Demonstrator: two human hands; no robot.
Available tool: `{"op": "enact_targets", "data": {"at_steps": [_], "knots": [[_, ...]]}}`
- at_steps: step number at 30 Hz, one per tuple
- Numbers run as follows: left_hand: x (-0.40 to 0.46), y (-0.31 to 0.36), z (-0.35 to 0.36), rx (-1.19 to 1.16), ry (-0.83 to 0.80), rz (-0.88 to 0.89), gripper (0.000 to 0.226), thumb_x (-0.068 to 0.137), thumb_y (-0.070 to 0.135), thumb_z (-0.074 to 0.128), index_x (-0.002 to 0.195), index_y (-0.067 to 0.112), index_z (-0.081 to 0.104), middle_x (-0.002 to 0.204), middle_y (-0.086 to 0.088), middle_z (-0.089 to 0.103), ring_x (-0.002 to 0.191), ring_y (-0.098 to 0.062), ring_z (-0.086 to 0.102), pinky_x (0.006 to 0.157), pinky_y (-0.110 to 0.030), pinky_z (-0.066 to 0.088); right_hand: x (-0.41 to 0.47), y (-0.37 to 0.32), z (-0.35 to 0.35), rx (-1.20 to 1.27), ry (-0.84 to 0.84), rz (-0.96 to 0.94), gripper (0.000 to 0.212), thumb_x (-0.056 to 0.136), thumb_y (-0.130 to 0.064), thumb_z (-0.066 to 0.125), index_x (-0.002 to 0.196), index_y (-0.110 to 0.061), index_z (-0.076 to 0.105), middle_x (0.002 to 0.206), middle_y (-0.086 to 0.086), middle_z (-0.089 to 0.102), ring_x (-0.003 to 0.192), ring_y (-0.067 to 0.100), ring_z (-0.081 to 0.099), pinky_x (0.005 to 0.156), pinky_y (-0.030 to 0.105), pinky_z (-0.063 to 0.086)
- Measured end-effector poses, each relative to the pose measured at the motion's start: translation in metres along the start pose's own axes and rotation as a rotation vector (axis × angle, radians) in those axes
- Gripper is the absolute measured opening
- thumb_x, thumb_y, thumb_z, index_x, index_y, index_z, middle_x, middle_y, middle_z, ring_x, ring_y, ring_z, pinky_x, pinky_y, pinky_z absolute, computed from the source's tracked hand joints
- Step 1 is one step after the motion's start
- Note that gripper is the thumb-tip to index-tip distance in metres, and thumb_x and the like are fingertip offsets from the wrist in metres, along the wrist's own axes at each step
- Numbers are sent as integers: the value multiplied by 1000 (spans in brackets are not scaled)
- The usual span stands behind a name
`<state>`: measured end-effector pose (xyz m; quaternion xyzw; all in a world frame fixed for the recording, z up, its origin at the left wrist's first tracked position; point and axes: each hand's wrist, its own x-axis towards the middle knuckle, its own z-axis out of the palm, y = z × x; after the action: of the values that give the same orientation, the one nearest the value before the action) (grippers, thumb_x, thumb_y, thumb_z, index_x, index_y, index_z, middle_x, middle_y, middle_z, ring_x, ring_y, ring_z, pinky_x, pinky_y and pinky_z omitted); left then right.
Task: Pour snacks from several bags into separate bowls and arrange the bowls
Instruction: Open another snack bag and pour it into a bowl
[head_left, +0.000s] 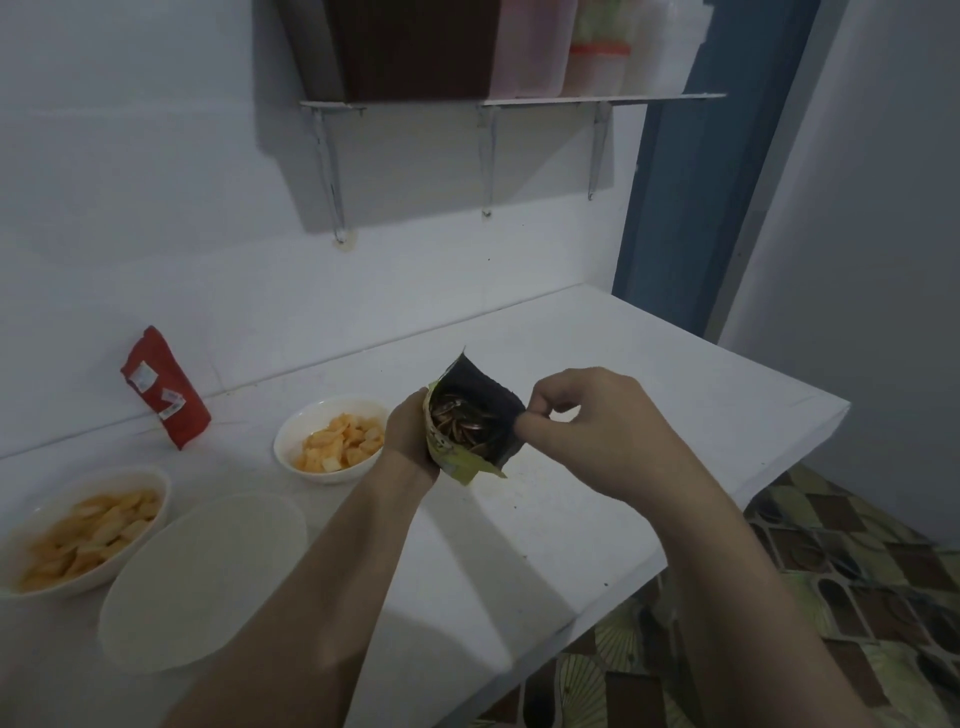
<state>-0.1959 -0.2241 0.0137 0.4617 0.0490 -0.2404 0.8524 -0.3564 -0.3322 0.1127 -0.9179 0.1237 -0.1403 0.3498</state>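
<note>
Above the white counter (649, 395) I hold an open green snack bag (467, 415) with dark seeds showing inside. My left hand (408, 441) grips the bag's left side from below. My right hand (582, 421) pinches the right edge of its mouth and holds it wide. An empty white bowl (202, 582) sits at the near left. Left of it a white bowl (83, 535) holds yellow crackers. A smaller white bowl (332, 441) with orange-yellow snack pieces sits just left of my left hand. A red snack bag (163, 389) leans on the wall.
A wall shelf (509, 101) with a dark box and plastic containers hangs above the counter. The counter's right edge drops to a patterned floor (857, 545). A blue door frame (691, 182) stands at the back right.
</note>
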Motion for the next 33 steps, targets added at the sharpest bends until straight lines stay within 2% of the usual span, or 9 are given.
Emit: {"op": "enact_targets", "data": {"at_steps": [3, 9, 11, 13, 16, 19, 21, 29, 33], "knots": [[2, 7, -8, 17, 47, 37, 30, 96, 30, 45, 86, 8, 64, 89, -13, 62, 83, -30, 58, 78, -42, 49, 5, -3, 9, 22, -6, -36, 24, 86, -35, 60, 70, -17, 64, 84, 5, 71, 89, 23, 67, 61, 27, 46], [-8, 55, -41, -31, 150, 74, 25, 97, 29, 46, 91, 11, 61, 85, -10, 62, 88, -30, 57, 81, -39, 49, 21, -29, 44, 248, 85, -192, 32, 96, -44, 55, 74, -20, 61, 79, -11, 67, 86, -2, 59, 65, 9, 42], [-10, 76, -62, -47, 207, 139, 23, 95, 26, 49, 80, 12, 60, 75, -6, 61, 77, -26, 57, 70, -33, 52, 27, -41, 58, 332, 84, -212, 30, 98, -39, 53, 79, -18, 62, 84, -10, 69, 87, -1, 59, 68, 7, 41], [-17, 99, -90, 14, 259, 301, 30, 95, 20, 49, 69, 12, 60, 67, -3, 59, 70, -23, 55, 65, -31, 49, 34, -59, 78, 398, 33, -229, 27, 99, -35, 52, 82, -17, 64, 85, -11, 70, 85, -1, 59, 67, 6, 41], [-45, 134, -133, 20, 310, 425, 35, 91, 16, 53, 60, 15, 70, 66, -5, 63, 72, -26, 59, 76, -38, 48, 39, -88, 112, 491, -65, -245, 25, 99, -31, 53, 82, -17, 63, 83, -11, 70, 78, 2, 60, 63, 11, 43], [-74, 162, -179, 10, 378, 504, 14, 79, 22, 64, 78, 8, 64, 77, -11, 62, 81, -31, 59, 83, -44, 50, 37, -119, 145, 544, -153, -265, 24, 99, -31, 53, 81, -17, 62, 83, -12, 70, 78, 4, 62, 69, 22, 48], [-91, 180, -211, -40, 474, 525, 14, 87, 16, 56, 76, 8, 58, 68, -8, 61, 74, -30, 58, 74, -38, 53, 34, -140, 166, 542, -207, -295, 23, 99, -31, 53, 82, -19, 61, 83, -14, 70, 78, 2, 62, 72, 26, 50], [-145, 242, -339, -66, 680, 588, 26, 97, 13, 46, 73, 13, 57, 62, 0, 60, 63, -19, 58, 61, -28, 49, 6, -224, 257, 556, -298, -388, 19, 101, -23, 50, 88, -22, 64, 84, -12, 71, 80, -4, 63, 68, 13, 49], [-153, 264, -386, -39, 694, 546, 24, 95, 18, 46, 74, 16, 55, 75, -3, 56, 71, -21, 56, 68, -31, 47, -12, -256, 296, 554, -253, -355, 22, 101, -19, 48, 90, -26, 65, 86, -14, 69, 83, -3, 62, 69, 13, 48]]}}
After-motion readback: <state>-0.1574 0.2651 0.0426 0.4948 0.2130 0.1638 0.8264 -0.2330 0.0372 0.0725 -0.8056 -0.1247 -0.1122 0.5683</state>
